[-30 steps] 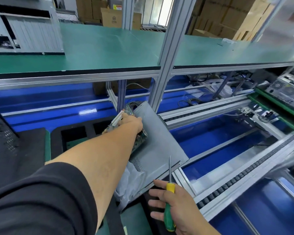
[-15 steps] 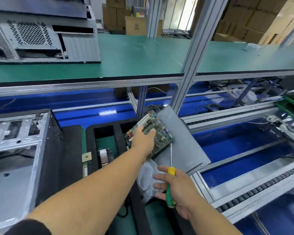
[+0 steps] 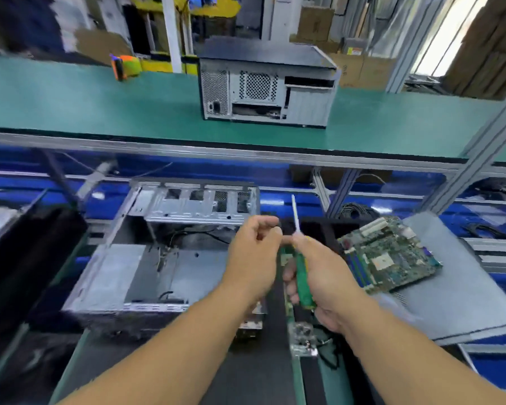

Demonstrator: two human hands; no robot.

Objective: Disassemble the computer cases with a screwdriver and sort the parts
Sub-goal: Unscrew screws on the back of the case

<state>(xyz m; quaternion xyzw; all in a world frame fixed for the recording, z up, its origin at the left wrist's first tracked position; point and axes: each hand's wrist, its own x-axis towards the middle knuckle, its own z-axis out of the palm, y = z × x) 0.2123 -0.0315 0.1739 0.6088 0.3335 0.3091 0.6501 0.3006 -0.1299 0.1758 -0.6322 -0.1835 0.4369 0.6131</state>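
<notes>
An open, stripped grey computer case point(image 3: 146, 267) lies on its side on the lower bench, left of centre. My left hand point(image 3: 254, 252) hovers over its right edge with fingers curled and nothing in them. Close beside it, my right hand point(image 3: 319, 276) grips a green-handled screwdriver point(image 3: 301, 276), shaft pointing up and away. A green motherboard point(image 3: 389, 252) lies on a grey side panel point(image 3: 462, 287) to the right. A second, closed case point(image 3: 266, 92) stands on the green upper shelf.
A black panel or case point(image 3: 27, 258) stands at the far left. Small boards and loose parts point(image 3: 301, 337) lie in a black tray below my hands. Aluminium frame posts point(image 3: 485, 141) rise at the right. Coiled cables point(image 3: 357, 209) sit behind the motherboard.
My left hand let go of the motherboard, which now lies on the grey panel, and came back beside my right hand. The view swung left, bringing the open case under my hands.
</notes>
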